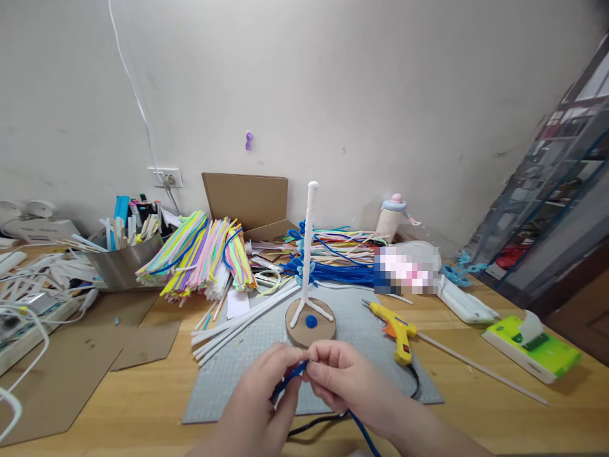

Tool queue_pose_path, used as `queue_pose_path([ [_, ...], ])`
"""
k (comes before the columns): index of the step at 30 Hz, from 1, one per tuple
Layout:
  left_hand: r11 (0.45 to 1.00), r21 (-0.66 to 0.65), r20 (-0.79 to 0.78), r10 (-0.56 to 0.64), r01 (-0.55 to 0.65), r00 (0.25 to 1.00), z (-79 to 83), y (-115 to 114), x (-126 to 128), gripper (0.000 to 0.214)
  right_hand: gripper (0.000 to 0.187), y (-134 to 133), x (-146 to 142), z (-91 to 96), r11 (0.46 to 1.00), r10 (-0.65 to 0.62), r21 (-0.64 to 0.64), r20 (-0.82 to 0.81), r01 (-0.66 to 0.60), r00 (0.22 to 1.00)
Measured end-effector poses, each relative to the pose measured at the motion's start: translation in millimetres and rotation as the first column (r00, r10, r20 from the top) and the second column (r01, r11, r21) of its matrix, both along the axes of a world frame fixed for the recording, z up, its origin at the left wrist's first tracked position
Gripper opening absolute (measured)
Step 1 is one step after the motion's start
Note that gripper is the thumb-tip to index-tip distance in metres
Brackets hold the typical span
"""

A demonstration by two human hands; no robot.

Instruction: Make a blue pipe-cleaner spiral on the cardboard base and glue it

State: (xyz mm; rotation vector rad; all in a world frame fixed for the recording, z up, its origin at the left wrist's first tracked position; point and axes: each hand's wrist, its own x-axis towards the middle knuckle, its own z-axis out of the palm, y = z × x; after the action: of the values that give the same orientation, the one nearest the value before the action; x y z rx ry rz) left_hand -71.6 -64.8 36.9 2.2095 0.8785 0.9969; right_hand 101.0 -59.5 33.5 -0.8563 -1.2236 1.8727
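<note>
Both hands meet low over the grey mat: left hand and right hand each pinch the blue pipe cleaner between fingertips. Beyond stands a white stem on a cardboard disc, glue gun right.

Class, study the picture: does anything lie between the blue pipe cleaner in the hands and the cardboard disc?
Nothing visible. The left hand and right hand pinch the blue pipe cleaner short of the cardboard disc; only grey mat lies between. The glue gun lies off right.
</note>
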Motion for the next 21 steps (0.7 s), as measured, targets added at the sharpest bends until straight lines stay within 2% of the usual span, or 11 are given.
queue_pose_path([
  [3, 0.989, -0.129, -0.052, -0.073, 0.066, 0.996, 9.2, 2, 0, 0.034, 0.037, 0, 3, 2.7, 0.998, 0.057, -0.008, 0.073, -0.057, 0.996],
  [5, 0.984, -0.156, -0.078, -0.097, 0.084, 0.992, 12.7, 3, -1, 0.031, 0.035, 1, 4, 3.5, 0.997, 0.080, -0.025, 0.087, -0.078, 0.993],
  [16, 0.990, -0.127, -0.148, 0.039, -0.058, 0.988, 2.8, 3, -7, 0.010, 0.033, 1, 5, -3.3, 0.997, 0.069, -0.050, 0.037, -0.067, 0.997],
  [21, 0.996, -0.068, -0.149, 0.040, -0.051, 0.988, 1.8, 4, -8, 0.008, 0.035, 1, 5, -2.2, 0.996, 0.073, -0.047, 0.060, -0.070, 0.996],
])
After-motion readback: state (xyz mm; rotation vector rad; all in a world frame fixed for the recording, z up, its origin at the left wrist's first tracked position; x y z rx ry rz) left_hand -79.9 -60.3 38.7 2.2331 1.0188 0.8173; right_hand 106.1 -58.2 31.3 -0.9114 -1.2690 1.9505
